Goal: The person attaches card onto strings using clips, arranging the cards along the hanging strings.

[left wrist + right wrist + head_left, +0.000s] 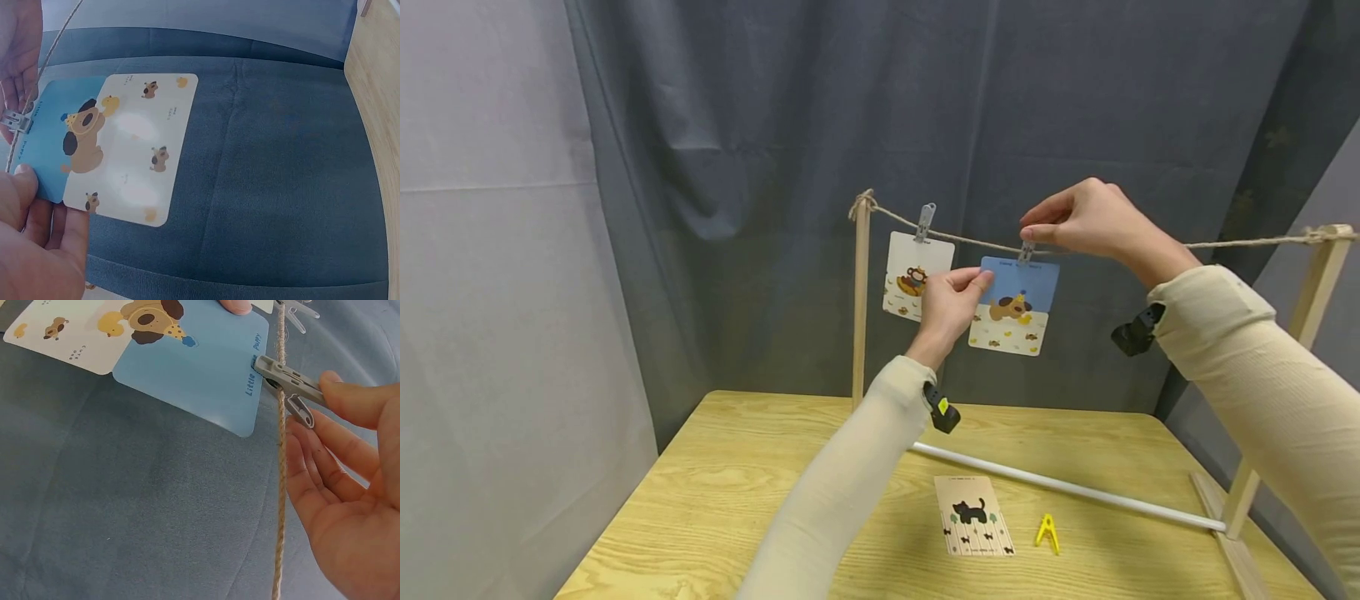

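A blue-and-white puppy card [1016, 306] hangs at the rope [977, 242], its top edge in a grey clothespin [289, 381]. My left hand [951, 304] pinches the card's left edge, thumb in front and fingers behind, as the left wrist view shows. My right hand [1093, 218] holds the clothespin by its handles, thumb on one and index finger at the other. The clothespin's jaws sit over the rope and the card's edge. To the left, a white monkey card [898, 271] hangs from another grey clothespin [926, 222], partly behind my left hand.
On the wooden table [737, 467] lie a beige card with a black cat [976, 517] and a yellow clothespin [1047, 533]. Wooden posts [860, 308] hold the rope at both ends. A white bar [1067, 486] runs low between them. Behind hangs a dark curtain [775, 167].
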The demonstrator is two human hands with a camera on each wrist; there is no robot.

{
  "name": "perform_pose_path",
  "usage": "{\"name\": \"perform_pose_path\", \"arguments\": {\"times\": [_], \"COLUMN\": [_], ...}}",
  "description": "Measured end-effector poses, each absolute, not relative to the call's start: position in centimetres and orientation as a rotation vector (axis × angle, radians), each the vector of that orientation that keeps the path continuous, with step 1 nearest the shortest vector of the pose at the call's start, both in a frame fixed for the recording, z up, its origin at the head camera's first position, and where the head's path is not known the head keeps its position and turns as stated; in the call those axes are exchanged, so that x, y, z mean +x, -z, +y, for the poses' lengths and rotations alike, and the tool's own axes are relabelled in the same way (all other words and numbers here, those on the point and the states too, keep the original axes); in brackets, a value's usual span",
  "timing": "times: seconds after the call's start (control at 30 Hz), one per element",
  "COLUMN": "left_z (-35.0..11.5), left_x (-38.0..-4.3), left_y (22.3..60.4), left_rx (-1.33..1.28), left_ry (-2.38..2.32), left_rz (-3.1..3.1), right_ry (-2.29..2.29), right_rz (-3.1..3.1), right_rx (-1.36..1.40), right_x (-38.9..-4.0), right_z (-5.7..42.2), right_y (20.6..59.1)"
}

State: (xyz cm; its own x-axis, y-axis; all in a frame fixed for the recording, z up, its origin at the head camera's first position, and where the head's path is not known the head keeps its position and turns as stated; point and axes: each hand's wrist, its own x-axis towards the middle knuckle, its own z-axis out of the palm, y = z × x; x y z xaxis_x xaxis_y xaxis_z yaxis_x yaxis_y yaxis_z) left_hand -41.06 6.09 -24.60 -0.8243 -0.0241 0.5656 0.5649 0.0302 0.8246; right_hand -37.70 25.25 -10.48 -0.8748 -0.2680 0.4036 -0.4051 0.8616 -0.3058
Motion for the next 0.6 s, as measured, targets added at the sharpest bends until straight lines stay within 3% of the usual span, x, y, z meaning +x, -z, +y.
{"name": "perform_pose_path", "arguments": {"times": [0.6], "left_z": [4.2], "left_x": [-40.8], "left_y": [27.1], "left_rx": [-0.578], "left_ry": [1.777], "left_rz": [-1.979], "right_ry": [-0.572], "right_rz": [-2.671], "right_rx": [0.5], "right_x": [-38.0], "right_z": [25.4], "right_y": [10.9]}}
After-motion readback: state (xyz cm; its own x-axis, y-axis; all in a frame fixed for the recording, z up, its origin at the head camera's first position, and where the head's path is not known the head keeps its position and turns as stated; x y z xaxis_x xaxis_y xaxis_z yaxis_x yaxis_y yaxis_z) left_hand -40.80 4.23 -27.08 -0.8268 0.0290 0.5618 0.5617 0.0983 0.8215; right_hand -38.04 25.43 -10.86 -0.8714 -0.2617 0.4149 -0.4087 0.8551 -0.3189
